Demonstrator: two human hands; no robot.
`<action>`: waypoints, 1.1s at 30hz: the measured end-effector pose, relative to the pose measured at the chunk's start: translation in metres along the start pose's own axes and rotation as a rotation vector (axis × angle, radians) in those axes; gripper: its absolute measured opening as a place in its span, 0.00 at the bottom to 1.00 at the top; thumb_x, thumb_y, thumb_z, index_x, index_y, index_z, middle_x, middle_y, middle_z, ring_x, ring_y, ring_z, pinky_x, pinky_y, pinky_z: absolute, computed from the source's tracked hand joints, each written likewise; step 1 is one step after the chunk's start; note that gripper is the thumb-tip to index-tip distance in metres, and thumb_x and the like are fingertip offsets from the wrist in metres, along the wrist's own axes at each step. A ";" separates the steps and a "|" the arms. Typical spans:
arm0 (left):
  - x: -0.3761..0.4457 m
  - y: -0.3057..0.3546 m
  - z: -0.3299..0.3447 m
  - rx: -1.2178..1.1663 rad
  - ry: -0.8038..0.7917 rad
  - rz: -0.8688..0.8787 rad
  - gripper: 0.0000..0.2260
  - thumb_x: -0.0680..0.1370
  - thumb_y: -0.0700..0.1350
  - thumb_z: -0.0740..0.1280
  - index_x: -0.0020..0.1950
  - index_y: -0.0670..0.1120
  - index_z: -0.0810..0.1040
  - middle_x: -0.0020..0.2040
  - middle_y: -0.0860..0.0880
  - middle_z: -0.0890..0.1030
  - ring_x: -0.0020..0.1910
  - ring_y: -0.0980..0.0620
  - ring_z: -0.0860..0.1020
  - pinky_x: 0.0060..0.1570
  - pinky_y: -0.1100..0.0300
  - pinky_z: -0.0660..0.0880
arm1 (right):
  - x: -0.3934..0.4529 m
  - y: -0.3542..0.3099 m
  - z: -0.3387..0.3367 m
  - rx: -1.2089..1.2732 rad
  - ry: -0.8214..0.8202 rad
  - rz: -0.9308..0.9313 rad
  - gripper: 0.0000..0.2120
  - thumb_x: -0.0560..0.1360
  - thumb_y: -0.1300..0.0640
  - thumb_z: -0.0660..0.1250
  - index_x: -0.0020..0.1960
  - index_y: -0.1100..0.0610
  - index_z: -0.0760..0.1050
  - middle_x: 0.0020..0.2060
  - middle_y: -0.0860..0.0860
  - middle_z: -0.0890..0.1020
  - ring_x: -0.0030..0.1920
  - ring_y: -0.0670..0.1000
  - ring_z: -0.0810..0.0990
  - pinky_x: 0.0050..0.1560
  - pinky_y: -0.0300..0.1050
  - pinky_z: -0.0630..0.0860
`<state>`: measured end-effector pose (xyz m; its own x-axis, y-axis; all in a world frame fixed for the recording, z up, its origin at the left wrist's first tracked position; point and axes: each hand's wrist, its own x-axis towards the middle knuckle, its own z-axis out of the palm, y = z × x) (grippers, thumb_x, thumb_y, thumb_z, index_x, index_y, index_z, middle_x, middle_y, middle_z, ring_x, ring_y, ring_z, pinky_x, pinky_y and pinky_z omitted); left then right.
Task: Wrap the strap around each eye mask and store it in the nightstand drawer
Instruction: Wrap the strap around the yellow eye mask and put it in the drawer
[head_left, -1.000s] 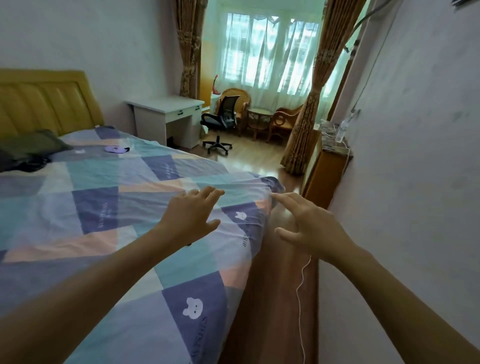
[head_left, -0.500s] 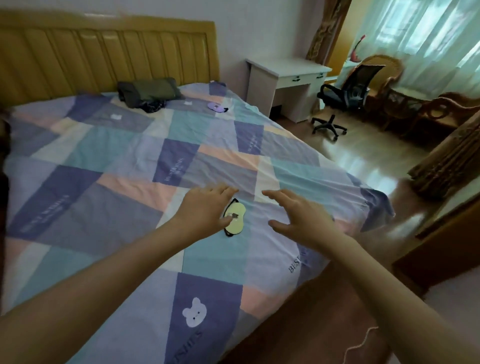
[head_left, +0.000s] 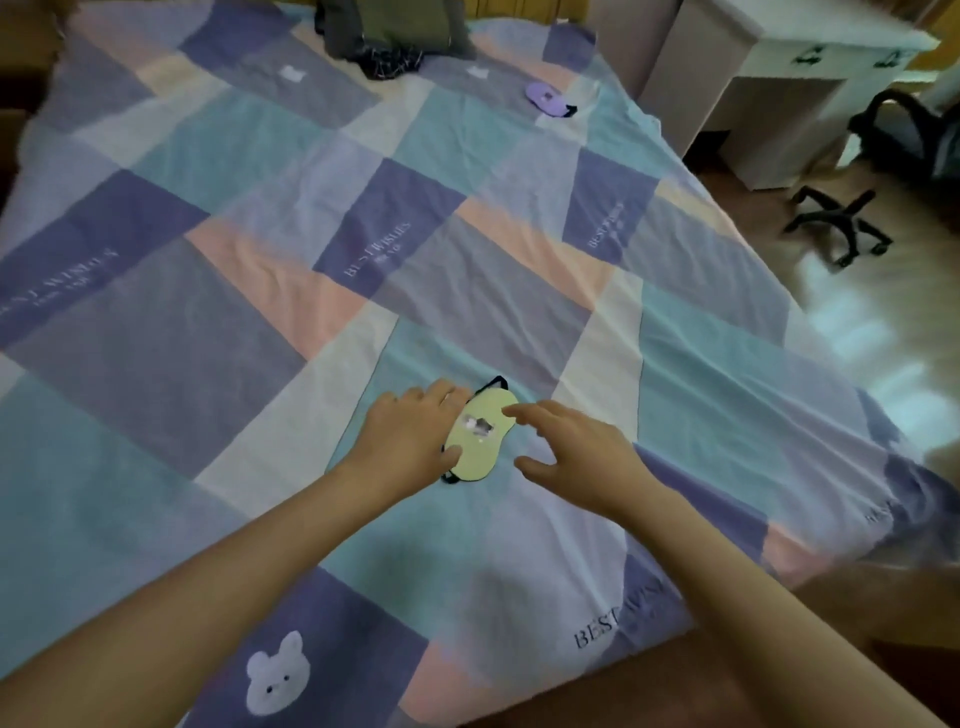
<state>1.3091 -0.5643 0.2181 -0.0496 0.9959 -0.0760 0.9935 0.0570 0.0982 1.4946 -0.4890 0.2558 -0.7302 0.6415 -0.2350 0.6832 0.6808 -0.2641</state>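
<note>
A pale yellow eye mask with a black strap lies flat on the patchwork bedspread near the bed's foot. My left hand lies over the mask's left edge, fingers relaxed, thumb at its lower side. My right hand hovers just right of the mask, fingers spread, the index fingertip over its right edge. A purple eye mask lies far up the bed near the right edge. No nightstand drawer is in view.
A dark green folded bundle lies at the head of the bed. A white desk and a black office chair stand right of the bed on a wooden floor.
My view has turned from the window side down onto the bed. Both hands have dropped closer to the yellow mask, which now lies between them with the left hand touching it.
</note>
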 end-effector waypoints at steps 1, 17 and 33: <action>0.012 0.001 0.014 -0.006 -0.007 -0.013 0.27 0.78 0.56 0.61 0.74 0.51 0.57 0.70 0.52 0.65 0.59 0.49 0.73 0.48 0.56 0.67 | 0.015 0.013 0.009 0.005 -0.017 -0.009 0.24 0.76 0.48 0.63 0.71 0.43 0.62 0.66 0.42 0.71 0.62 0.48 0.75 0.53 0.47 0.75; 0.121 -0.013 0.227 -0.085 -0.051 -0.235 0.25 0.77 0.54 0.60 0.73 0.52 0.60 0.68 0.50 0.69 0.57 0.47 0.74 0.49 0.54 0.66 | 0.149 0.151 0.202 0.199 -0.205 0.094 0.30 0.76 0.50 0.64 0.74 0.41 0.55 0.64 0.41 0.74 0.63 0.50 0.72 0.54 0.45 0.71; 0.126 0.012 0.236 -0.340 0.009 -0.269 0.24 0.75 0.46 0.68 0.69 0.51 0.68 0.53 0.49 0.78 0.46 0.45 0.78 0.40 0.53 0.71 | 0.152 0.153 0.243 0.451 -0.053 0.085 0.39 0.67 0.50 0.75 0.73 0.46 0.60 0.70 0.43 0.65 0.68 0.49 0.68 0.63 0.46 0.70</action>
<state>1.3392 -0.4550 -0.0248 -0.3047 0.9429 -0.1346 0.8550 0.3330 0.3976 1.4860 -0.3734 -0.0470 -0.6797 0.6610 -0.3180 0.6766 0.3976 -0.6197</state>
